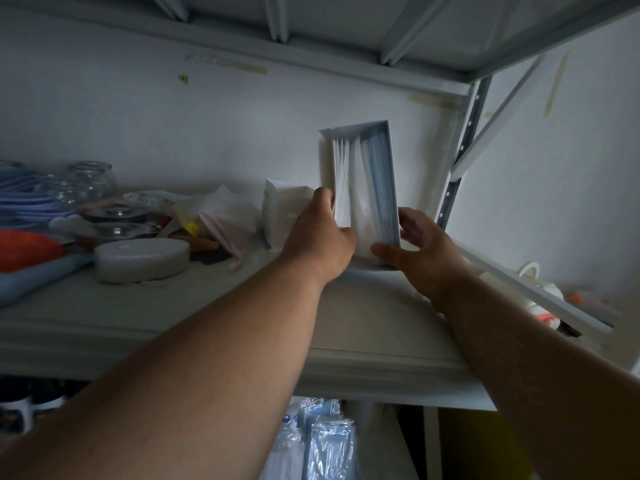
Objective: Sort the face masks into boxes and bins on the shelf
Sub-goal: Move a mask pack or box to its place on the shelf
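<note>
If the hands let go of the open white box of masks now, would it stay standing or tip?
The white box stands tall on a narrow end, so it probably tips easily. It looks like thin card, likely light. The left hand and right hand steady it; loose masks could slide out.

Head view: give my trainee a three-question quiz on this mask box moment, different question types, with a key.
1. True or false: both hands touch the box.
2. Which colour are the masks on the box's right side? A red, B blue, C black.
3. Fill in: the round white tin lies to the ____ of the box.

Key:
1. True: the left hand and right hand grip its lower end.
2. B.
3. Left, on the shelf.
</note>
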Motion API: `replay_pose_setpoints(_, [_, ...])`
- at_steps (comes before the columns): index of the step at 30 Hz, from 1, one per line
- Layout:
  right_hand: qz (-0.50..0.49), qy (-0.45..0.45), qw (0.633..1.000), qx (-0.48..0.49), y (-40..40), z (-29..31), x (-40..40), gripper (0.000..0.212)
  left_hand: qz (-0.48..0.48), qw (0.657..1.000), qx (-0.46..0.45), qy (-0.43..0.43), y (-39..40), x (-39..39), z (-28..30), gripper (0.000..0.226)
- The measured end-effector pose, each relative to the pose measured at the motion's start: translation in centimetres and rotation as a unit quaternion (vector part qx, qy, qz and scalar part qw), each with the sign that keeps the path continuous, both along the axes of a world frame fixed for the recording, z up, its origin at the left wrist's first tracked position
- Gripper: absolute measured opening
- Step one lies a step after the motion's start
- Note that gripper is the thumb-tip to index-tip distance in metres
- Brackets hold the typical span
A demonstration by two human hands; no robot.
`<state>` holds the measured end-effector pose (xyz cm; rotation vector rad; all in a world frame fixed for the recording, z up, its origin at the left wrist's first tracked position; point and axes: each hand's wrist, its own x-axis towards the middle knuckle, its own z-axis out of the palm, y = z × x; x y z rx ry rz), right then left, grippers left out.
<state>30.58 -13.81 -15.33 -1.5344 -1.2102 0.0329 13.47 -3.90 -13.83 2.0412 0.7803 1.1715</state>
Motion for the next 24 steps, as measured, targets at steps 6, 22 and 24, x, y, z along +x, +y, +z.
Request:
replay_pose_setpoints(6, [-0.002,0.007,1.0,0.004,-0.09,0.0,-0.24,0.081,-0.009,1.0,0.003,-0.012,-0.16,-0.05,-0.09,0.074])
replay_pose_setpoints(22, [-0.004,0.0,1.0,0.015,0.12,-0.16,0.18,0.077,-0.007,1.0,0.011,-0.001,0.38,0.23,-0.3,0.06])
replay_pose_setpoints(24, [-0.005,-0.001,1.0,0.013,0.12,-0.12,0.17,0.077,-0.005,1.0,0.005,0.002,0.29,0.13,-0.2,0.058])
